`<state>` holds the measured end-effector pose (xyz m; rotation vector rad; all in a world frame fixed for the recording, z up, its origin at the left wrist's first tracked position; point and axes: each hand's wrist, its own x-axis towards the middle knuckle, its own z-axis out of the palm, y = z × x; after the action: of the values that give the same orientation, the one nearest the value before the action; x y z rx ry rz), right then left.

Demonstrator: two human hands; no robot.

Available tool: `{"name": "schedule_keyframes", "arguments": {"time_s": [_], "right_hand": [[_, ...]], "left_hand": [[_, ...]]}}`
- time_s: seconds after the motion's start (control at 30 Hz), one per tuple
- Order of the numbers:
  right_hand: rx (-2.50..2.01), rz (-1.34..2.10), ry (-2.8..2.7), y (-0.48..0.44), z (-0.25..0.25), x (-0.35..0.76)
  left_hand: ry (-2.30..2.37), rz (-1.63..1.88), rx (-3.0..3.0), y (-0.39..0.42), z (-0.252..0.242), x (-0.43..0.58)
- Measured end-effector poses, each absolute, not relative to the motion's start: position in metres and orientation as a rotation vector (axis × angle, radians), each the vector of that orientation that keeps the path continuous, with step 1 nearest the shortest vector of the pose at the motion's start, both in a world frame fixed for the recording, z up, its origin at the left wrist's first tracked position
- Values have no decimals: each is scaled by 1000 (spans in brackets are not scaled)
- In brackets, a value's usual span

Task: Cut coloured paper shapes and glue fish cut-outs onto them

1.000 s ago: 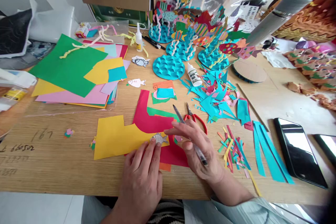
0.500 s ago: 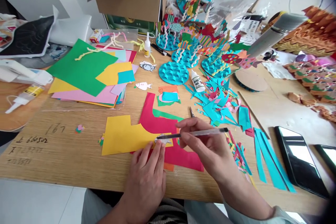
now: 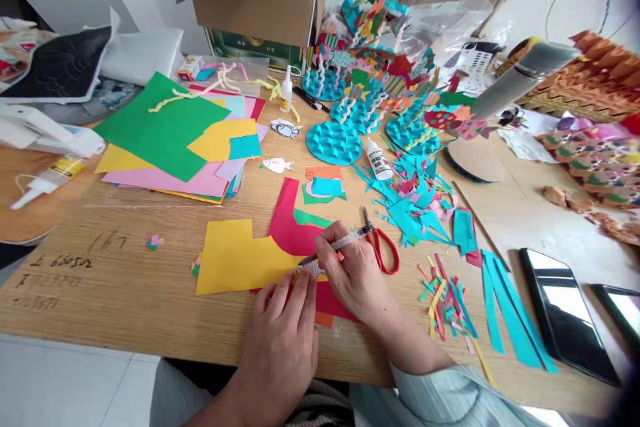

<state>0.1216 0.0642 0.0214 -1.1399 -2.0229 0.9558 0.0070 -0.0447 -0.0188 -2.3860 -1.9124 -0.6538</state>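
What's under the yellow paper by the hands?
The yellow paper lies on red paper, which shows past its edges; how far the red runs beneath it is covered.

The wooden table (image 3: 90,307) (pen-marked) carries stacked coloured paper (image 3: 170,153), red-handled scissors (image 3: 384,252) and a phone (image 3: 565,313).

A small paper fish (image 3: 311,269), white with grey pen markings, lay flat on a yellow paper sheet (image 3: 225,260) just below the middle of the frame. The left hand (image 3: 283,327) rested on the sheet, its fingertips (image 3: 306,280) pressing right beside the fish. The right hand (image 3: 347,270) pinched a slim clear-barrelled pen (image 3: 341,242), which slanted down to the left, its tip at the fish's edge.
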Motion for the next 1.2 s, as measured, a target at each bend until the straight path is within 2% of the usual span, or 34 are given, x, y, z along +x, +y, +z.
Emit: {"name": "schedule_keyframes", "arguments": {"time_s": [1.2], "right_hand": [[-1113, 922, -2179, 66, 18, 119]], "left_hand": [[-1910, -640, -2362, -44, -16, 8]]}}
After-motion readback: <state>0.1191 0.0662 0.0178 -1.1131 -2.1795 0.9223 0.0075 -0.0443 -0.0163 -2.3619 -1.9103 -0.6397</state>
